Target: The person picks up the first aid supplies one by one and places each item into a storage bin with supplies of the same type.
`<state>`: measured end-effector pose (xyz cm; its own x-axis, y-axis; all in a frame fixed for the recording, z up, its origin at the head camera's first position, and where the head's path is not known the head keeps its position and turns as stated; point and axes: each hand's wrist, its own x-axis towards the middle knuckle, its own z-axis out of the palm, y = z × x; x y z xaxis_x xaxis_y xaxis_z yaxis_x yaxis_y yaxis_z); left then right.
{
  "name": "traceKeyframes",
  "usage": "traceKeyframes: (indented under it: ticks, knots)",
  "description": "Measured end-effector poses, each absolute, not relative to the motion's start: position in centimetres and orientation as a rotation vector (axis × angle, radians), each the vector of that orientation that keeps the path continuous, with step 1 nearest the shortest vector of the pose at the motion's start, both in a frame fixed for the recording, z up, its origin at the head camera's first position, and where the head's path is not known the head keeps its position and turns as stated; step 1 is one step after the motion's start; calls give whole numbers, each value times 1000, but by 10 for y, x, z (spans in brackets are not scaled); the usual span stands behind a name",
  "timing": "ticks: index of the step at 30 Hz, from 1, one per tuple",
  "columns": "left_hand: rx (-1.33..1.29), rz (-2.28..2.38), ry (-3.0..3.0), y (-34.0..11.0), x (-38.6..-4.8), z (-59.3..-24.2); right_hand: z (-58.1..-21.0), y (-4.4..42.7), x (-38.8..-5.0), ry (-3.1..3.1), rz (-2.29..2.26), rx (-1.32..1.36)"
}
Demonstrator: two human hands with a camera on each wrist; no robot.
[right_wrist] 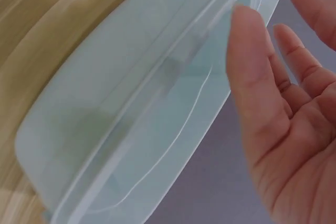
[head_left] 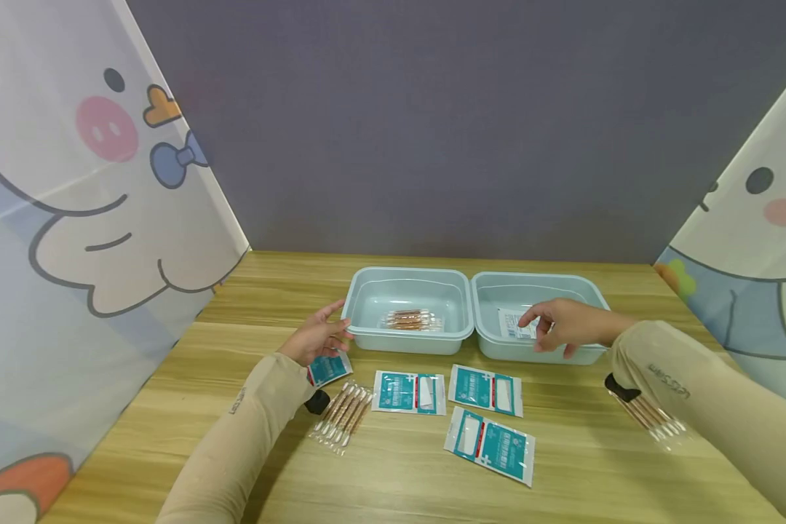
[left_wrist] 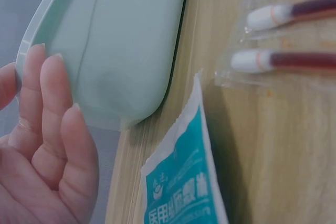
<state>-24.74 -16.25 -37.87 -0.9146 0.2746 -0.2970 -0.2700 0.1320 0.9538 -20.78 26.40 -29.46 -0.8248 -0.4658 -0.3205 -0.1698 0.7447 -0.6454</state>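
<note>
At the left end of the left pale-blue plastic bin (head_left: 360,338) is my left hand (head_left: 317,336), fingers extended by the rim and holding nothing. Inside that bin lies a clear pack of cotton swabs (head_left: 411,319) with brown shafts. My right hand (head_left: 566,322) hovers over the front of the right bin (head_left: 498,348), thumb and fingers apart with nothing between them, as the right wrist view (right_wrist: 294,108) also shows. A white printed packet (head_left: 509,322) lies in this bin, partly hidden by the hand. Under my left wrist rests a teal-and-white packet (head_left: 330,367), partly covered.
In front of the bins, teal-and-white packets (head_left: 409,393) (head_left: 486,389) (head_left: 491,445) lie flat on the wooden table (head_left: 393,480). One swab pack (head_left: 343,416) is beside my left sleeve; another swab pack (head_left: 648,416) is partly under my right forearm. A grey panel (head_left: 432,131) stands behind.
</note>
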Motion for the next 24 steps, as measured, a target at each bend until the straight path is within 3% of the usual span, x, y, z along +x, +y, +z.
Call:
traceKeyframes:
  ticks: [24]
  knots:
    - [17, 1864, 1986, -163, -249, -380, -309, 363, -174, 2244, -951, -323]
